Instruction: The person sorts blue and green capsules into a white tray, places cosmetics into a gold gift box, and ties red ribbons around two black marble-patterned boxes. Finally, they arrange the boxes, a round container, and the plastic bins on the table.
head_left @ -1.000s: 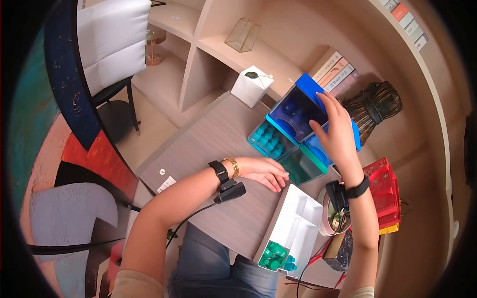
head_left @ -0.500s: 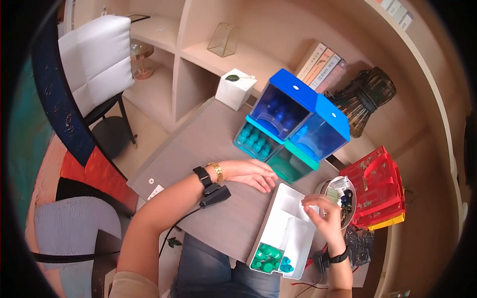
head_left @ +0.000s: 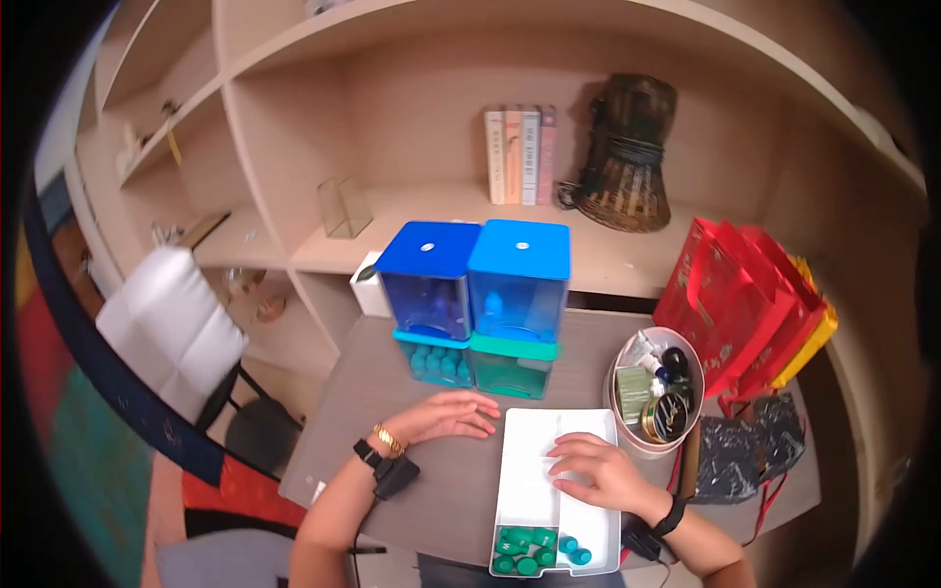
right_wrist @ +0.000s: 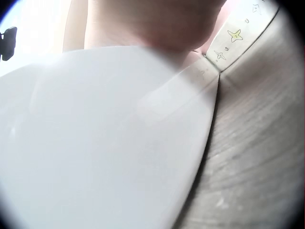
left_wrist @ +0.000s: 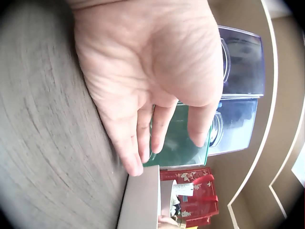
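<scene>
My left hand [head_left: 446,418] rests on its side on the table, fingers loosely extended, just left of the white divided tray [head_left: 527,465]. In the left wrist view its palm faces the camera and holds nothing. Over the tray's right half is my right hand [head_left: 603,475], fingers slightly bent with nothing seen in them. Green bottle-like pieces [head_left: 526,563] fill the tray's near left compartment; a few teal ones [head_left: 578,557] lie in the near right part. Behind the tray, a dark blue box [head_left: 431,309] and a light blue box [head_left: 520,304] sit atop a teal box [head_left: 431,363] and a green box [head_left: 515,374].
Right of the tray stands a round tub [head_left: 619,426] of small bottles and jars. Red paper bags [head_left: 725,304] and a black patterned box [head_left: 725,456] lie beyond it. Behind, a shelf [head_left: 441,216] carries books [head_left: 520,157] and a woven vase [head_left: 627,162].
My right hand has left the dark blue box and come down over the tray. The left hand stays beside the tray. The head view has turned and levelled.
</scene>
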{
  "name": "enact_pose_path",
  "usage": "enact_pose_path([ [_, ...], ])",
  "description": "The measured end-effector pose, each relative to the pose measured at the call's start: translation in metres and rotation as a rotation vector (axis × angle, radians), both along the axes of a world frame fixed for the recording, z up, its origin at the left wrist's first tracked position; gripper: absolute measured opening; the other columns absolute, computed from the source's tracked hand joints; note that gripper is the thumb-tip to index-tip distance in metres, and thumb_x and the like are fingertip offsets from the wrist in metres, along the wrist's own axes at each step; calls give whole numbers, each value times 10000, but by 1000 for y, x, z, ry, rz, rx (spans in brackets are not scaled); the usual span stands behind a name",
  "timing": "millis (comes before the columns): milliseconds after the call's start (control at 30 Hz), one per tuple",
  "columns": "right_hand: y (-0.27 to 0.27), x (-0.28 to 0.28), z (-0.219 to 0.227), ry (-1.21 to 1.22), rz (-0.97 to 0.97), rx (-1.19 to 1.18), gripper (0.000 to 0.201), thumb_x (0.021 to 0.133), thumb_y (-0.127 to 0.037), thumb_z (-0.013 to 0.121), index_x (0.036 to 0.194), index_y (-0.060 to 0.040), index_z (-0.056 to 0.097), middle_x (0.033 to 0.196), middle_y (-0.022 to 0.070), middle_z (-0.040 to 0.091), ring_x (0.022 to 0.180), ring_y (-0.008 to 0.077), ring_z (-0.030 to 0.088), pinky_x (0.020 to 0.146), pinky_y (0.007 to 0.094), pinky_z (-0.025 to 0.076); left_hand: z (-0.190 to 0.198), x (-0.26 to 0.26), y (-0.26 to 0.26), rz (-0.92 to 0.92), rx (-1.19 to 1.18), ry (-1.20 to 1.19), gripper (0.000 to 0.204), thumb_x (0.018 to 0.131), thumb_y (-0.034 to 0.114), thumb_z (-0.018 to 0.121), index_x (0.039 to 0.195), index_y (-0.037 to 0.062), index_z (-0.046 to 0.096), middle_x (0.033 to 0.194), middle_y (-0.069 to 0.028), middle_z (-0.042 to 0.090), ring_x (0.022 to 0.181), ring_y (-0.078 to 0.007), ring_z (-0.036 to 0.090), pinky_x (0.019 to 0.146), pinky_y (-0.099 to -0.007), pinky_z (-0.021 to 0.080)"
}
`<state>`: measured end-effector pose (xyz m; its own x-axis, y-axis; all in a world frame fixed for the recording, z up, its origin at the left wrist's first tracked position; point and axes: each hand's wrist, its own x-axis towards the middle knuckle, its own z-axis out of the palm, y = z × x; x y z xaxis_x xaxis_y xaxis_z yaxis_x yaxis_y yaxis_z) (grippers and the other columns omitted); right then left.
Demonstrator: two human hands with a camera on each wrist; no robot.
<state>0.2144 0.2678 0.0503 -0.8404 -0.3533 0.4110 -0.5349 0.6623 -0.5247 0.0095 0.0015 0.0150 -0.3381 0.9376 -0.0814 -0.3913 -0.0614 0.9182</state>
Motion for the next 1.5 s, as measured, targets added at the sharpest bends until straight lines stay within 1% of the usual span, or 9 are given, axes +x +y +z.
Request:
enact_pose_path([
  [100, 2, 5, -2, 45, 4, 23, 128, 820, -179, 703, 911, -89, 692, 1111, 69, 661, 1161, 257, 583, 900, 384, 526, 10, 9, 0, 65, -58, 78, 460, 1020, 260, 495, 1382, -20, 451, 1479, -146, 395, 1218, -284, 551, 1038, -446, 458],
  [200, 4, 6, -6, 60, -1, 56, 132, 834, -205, 685, 896, -88, 679, 1114, 71, 644, 1177, 251, 570, 883, 385, 531, 17, 16, 6, 106, -11, 29, 516, 997, 320, 518, 1378, -21, 454, 1494, -167, 380, 1259, -330, 511, 1068, -455, 424],
  [300, 3, 8, -6, 86, -8, 43, 137, 841, -219, 678, 845, -82, 660, 1077, 61, 620, 1157, 243, 566, 855, 380, 531, 11, 18, 10, 200, 92, -290, 560, 966, 361, 530, 1365, -26, 462, 1519, -216, 329, 1304, -378, 453, 1104, -468, 376],
  [500, 2, 16, -7, 53, -12, 70, 147, 849, -230, 687, 832, -86, 657, 1059, 54, 613, 1156, 245, 563, 831, 367, 535, 13, 32, 20, 331, 219, -542, 557, 943, 327, 505, 1350, -49, 447, 1515, -266, 301, 1342, -408, 392, 1146, -470, 319],
  [800, 1, 16, -8, 76, -24, 51, 151, 824, -204, 691, 803, -64, 641, 1031, 57, 597, 1140, 238, 552, 824, 356, 534, 10, 38, 24, 320, 213, -470, 577, 925, 352, 510, 1373, -7, 446, 1543, -199, 301, 1367, -412, 354, 1165, -503, 258],
  [1100, 3, 12, -14, 123, -12, 38, 173, 797, -192, 699, 802, -34, 629, 1033, 92, 592, 1137, 266, 552, 819, 365, 532, 5, 32, 24, 303, 260, -646, 570, 913, 378, 538, 1330, -7, 483, 1512, -204, 355, 1205, -367, 509, 1075, -483, 380],
  [1300, 3, 14, -18, 101, -16, 18, 165, 796, -179, 702, 803, -31, 629, 1021, 97, 596, 1130, 260, 546, 819, 362, 523, 3, 30, 23, 318, 130, -509, 435, 966, 294, 502, 1272, -14, 531, 1435, -242, 445, 1107, -301, 584, 992, -396, 463],
  [1400, 3, 12, -17, 191, -38, -6, 160, 804, -177, 701, 820, -36, 628, 980, 80, 602, 1084, 253, 565, 788, 367, 516, 11, 35, 22, 375, -29, -276, 284, 977, 201, 502, 1166, 2, 577, 1228, -169, 607, 974, -234, 617, 904, -336, 499],
  [1500, 6, 16, -4, 142, 8, -91, 170, 823, -190, 694, 847, -39, 619, 928, 83, 598, 918, 264, 613, 722, 388, 510, -2, 29, 14, 686, -10, 52, 135, 967, 135, 524, 1036, 43, 594, 981, -64, 637, 846, -175, 603, 796, -301, 505],
])
